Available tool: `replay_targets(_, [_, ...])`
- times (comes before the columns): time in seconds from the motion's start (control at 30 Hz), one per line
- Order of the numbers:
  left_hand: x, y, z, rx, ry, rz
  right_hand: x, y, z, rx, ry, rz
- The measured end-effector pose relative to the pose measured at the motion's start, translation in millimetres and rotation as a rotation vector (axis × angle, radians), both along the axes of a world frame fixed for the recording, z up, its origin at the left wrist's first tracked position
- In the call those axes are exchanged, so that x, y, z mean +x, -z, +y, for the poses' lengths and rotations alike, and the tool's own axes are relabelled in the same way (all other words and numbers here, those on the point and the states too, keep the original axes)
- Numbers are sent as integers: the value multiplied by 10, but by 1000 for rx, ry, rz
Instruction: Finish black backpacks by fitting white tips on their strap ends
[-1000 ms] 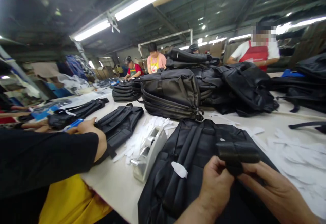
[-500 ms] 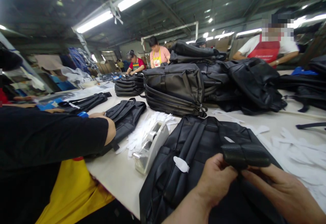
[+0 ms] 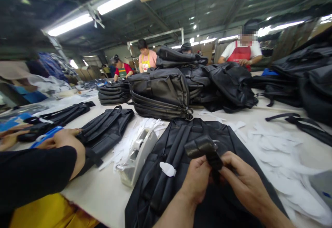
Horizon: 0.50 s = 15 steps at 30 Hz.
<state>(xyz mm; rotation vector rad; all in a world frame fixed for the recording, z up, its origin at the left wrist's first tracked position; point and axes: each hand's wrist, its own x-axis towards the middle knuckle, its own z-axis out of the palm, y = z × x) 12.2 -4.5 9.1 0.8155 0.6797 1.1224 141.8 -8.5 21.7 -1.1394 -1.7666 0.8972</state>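
Observation:
A black backpack (image 3: 186,134) lies flat on the white table (image 3: 103,193) in front of me, straps facing up. Its rolled-up black strap end (image 3: 201,146) stands above it. My left hand (image 3: 198,178) pinches the strap just under the roll from the left. From the right, my right hand (image 3: 245,183) grips the same strap. A small white paper tag (image 3: 168,169) rests on the backpack left of my left hand.
A grey tape dispenser (image 3: 137,157) sits left of the backpack beside scattered white paper pieces (image 3: 275,148). A co-worker's black-sleeved arm (image 3: 33,176) reaches over another flat bag (image 3: 103,133) at left. Stacked black backpacks (image 3: 160,93) fill the table's middle; several people work beyond.
The view has swung right, so everything sits further left in frame. The strap roll is now tilted and held closer between both my hands. The co-worker's arm has drawn back.

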Motion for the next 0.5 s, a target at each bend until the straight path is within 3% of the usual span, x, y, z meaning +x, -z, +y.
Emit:
replay_targets(0.1, [-7,-34,28,-16,5,85,-30,-11,17,-216,-8,311])
replay_targets(0.17, [-28,-19,51,-31,32,120,-15,-21,50,-289,-19,387])
replay_targets(0.23, [-55,20,61,-55,31,143,10,-46,74,-229,-27,256])
replay_targets(0.37, [-84,74,34,-69,-82,196,43,-99,72,63,36,-205])
replay_targets(0.5, [-43,62,22,-21,-67,166,36,-59,77,201,117,-298])
